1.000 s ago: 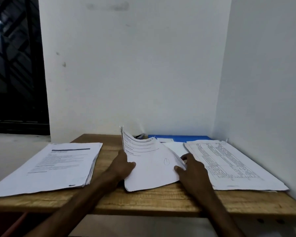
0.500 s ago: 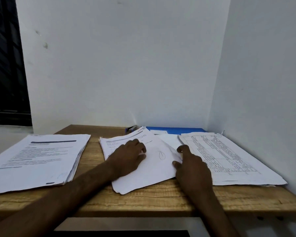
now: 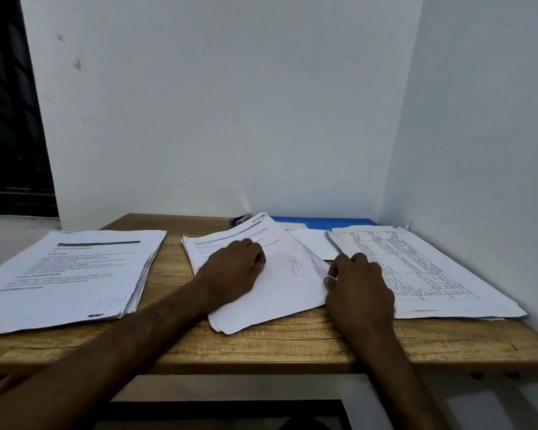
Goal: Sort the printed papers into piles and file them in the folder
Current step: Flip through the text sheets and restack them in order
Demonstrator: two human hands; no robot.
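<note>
Paper pile (image 3: 280, 293) lies under left hand (image 3: 233, 271), beside right hand (image 3: 359, 290).

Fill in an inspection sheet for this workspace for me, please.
Surface: wooden table, set in a corner.
Job's things: left pile, askew middle pile, right pile with a printed grid; blue folder at the back, partly covered.
Clutter: small dark object beside the folder, unidentifiable.
Hands: left hand rests on the middle pile; right hand at its right edge, grip unclear.
Cables: nothing seen.
Surroundings: white walls, dark window left.
</note>
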